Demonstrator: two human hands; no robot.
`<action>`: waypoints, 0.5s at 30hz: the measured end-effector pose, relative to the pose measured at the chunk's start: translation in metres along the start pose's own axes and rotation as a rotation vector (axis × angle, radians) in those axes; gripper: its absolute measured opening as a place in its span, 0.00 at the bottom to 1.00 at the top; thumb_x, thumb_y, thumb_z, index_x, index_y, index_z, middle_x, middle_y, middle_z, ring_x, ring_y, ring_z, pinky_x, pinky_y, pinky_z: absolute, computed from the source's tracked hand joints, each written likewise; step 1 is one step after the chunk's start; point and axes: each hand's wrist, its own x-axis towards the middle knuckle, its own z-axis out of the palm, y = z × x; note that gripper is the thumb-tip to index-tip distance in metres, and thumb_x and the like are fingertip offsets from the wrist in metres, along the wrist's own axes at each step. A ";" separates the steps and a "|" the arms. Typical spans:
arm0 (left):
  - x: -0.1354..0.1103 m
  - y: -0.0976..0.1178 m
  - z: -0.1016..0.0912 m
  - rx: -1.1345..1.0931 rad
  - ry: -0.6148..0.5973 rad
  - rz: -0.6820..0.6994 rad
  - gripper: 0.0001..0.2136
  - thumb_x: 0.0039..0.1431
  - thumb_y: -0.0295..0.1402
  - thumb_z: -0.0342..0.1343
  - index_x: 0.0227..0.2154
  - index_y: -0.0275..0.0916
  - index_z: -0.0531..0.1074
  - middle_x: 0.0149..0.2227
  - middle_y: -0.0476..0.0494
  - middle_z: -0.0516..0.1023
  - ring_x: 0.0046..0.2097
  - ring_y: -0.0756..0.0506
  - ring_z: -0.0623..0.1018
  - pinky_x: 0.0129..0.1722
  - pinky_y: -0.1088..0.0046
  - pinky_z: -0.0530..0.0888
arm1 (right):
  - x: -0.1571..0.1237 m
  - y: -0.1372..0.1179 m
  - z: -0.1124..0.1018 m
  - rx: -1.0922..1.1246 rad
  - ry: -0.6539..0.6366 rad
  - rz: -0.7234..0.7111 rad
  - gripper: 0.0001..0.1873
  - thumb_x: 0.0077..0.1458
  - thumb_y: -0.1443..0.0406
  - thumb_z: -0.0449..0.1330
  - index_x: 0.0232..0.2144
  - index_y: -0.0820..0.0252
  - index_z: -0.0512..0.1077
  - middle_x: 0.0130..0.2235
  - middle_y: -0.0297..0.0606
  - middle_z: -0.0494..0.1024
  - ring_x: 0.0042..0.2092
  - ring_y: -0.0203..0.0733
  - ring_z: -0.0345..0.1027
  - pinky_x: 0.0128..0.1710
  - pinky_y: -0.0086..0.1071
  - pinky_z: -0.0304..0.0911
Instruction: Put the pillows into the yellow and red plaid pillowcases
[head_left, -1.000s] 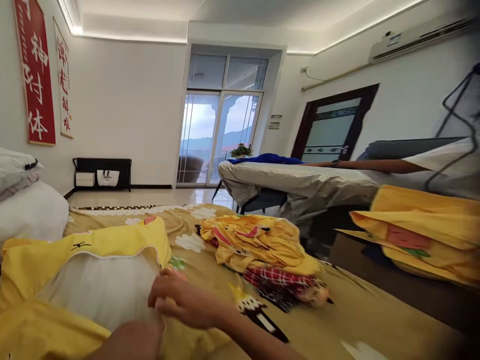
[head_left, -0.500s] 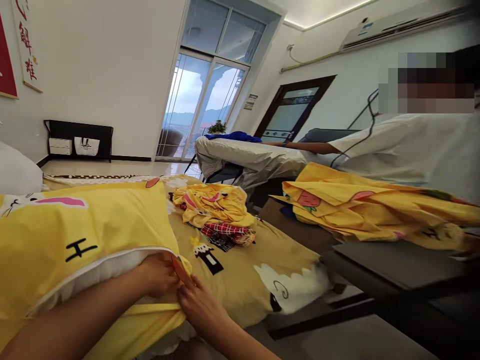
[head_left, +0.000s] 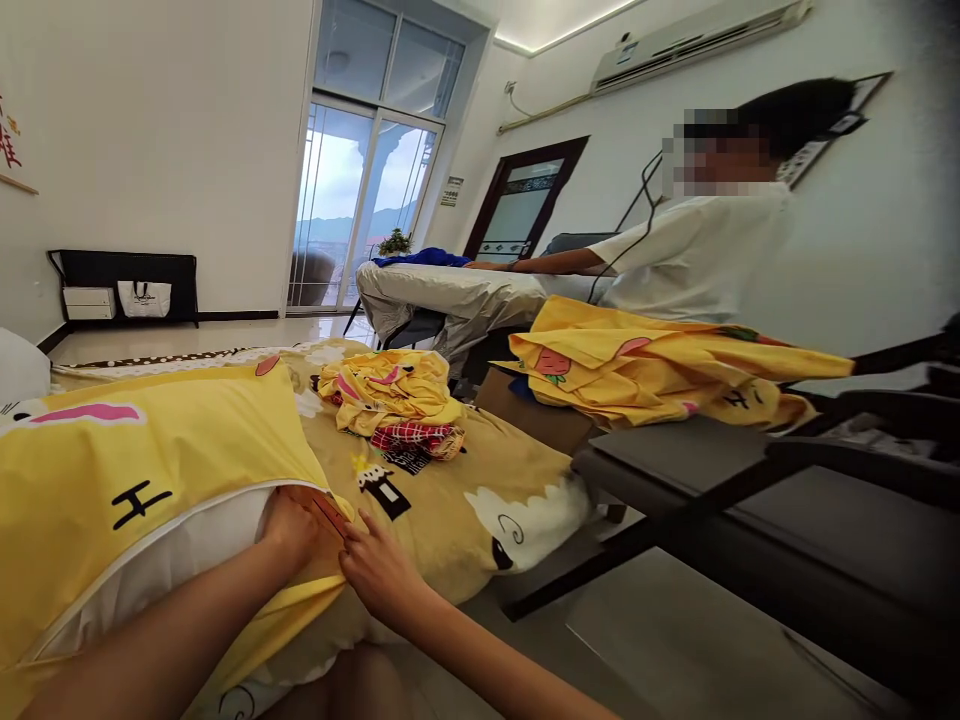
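Note:
A yellow pillowcase [head_left: 217, 430] with a black letter and a pink-eared print lies at the left, partly over a white pillow [head_left: 180, 550] that shows through its open side. Tucked into the corner of that opening is my left hand [head_left: 289, 530]; it looks closed, and its fingertips are hidden by the fabric. Right beside it, my right hand [head_left: 379, 565] pinches the pillowcase's edge near an orange patch.
Beneath lies tan bedding [head_left: 442, 530] with sheep prints. A crumpled yellow cloth pile [head_left: 397, 390] sits on it. More yellow fabric [head_left: 600, 365] rests on dark chairs [head_left: 675, 480] at the right. A person in a white shirt [head_left: 690, 255] sits behind them.
The view has swung to the right, so the room appears shifted left. My left hand shows more clearly in the opening, and more of the white pillow shows. My right hand keeps its pinch.

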 end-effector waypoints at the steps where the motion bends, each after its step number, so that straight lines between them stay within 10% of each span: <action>1: 0.004 0.002 -0.001 -0.019 0.017 0.027 0.16 0.58 0.23 0.45 0.46 0.28 0.73 0.45 0.27 0.76 0.49 0.36 0.73 0.49 0.58 0.64 | 0.000 0.000 -0.001 0.005 -0.001 0.002 0.11 0.55 0.69 0.56 0.35 0.65 0.79 0.39 0.51 0.79 0.54 0.50 0.63 0.59 0.48 0.47; 6: 0.009 -0.015 -0.002 -0.131 0.057 0.099 0.16 0.55 0.29 0.53 0.47 0.35 0.72 0.50 0.37 0.75 0.53 0.40 0.71 0.53 0.66 0.65 | -0.004 0.000 -0.001 0.049 0.028 -0.002 0.12 0.56 0.69 0.55 0.35 0.65 0.79 0.36 0.50 0.80 0.53 0.50 0.64 0.58 0.49 0.47; 15: -0.014 -0.046 -0.020 -0.360 0.201 -0.226 0.18 0.60 0.25 0.41 0.48 0.39 0.71 0.46 0.44 0.77 0.47 0.45 0.74 0.50 0.69 0.68 | -0.002 0.006 -0.022 0.130 0.094 -0.020 0.10 0.55 0.70 0.56 0.34 0.65 0.79 0.34 0.48 0.80 0.51 0.49 0.65 0.58 0.48 0.46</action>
